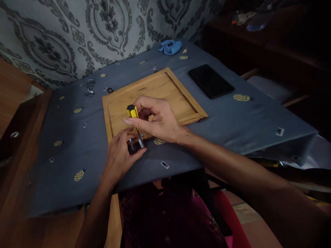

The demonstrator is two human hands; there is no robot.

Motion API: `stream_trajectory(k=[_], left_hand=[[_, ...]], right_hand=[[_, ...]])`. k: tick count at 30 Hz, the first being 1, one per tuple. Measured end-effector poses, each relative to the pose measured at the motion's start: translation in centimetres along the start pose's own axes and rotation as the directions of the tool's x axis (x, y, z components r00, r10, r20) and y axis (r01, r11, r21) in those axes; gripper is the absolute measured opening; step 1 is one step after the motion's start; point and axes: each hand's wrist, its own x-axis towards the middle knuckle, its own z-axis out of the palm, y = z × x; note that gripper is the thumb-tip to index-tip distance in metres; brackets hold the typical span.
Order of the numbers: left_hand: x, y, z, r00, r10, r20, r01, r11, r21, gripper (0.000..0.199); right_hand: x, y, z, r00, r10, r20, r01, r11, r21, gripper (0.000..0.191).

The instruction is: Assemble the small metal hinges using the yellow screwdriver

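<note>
My right hand (157, 117) is closed around the yellow and black handle of a screwdriver (132, 111), whose shaft points down. The screwdriver's lower end meets a small metal piece (140, 140) that looks like a cabinet hinge. My left hand (120, 151) pinches this hinge between thumb and fingers at the near edge of a framed wooden panel (165, 82). The panel, like a cabinet door, lies flat on the table. Exactly where the screwdriver's tip sits is too small to tell.
Loose metal pieces (89, 92) lie on the blue patterned tablecloth (67, 127) at the left. A small dark item (110, 90) rests by the panel's far edge. A black tablet (210, 81) lies to the right, and a crumpled blue cloth (170, 47) at the back.
</note>
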Motion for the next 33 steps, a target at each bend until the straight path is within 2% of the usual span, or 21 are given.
stream_trajectory(k=[9,16,21,28,30,33], left_hand=[[0.0,0.1,-0.1,1.0,-0.003,-0.006,0.003,1.0,0.008,0.049],[0.1,0.2,-0.1,1.0,-0.002,-0.012,0.002,1.0,0.029,0.044],[0.0,0.1,0.0,1.0,0.01,-0.027,-0.009,0.999,0.05,0.038],[-0.2,-0.1,0.1,0.998,0.046,-0.04,-0.043,0.997,0.066,0.037],[-0.2,-0.1,0.1,0.999,0.03,-0.034,-0.028,0.997,0.068,0.039],[-0.1,-0.1,0.1,1.0,0.007,-0.011,-0.007,0.999,0.039,0.045]], right_hand=[[0.1,-0.2,-0.4,0.996,0.009,0.084,-0.01,1.0,0.013,0.042],[0.3,-0.8,-1.2,0.975,0.027,0.219,-0.027,1.0,-0.004,0.026],[0.2,-0.1,-0.8,0.991,-0.06,0.117,0.065,0.997,-0.033,0.039],[-0.3,0.4,-0.3,0.988,-0.149,0.047,0.154,0.98,-0.129,0.033],[-0.3,0.2,-0.2,0.989,-0.145,0.031,0.148,0.983,-0.107,0.036],[-0.2,-0.6,-0.3,0.995,-0.074,-0.072,0.07,0.996,-0.054,0.04]])
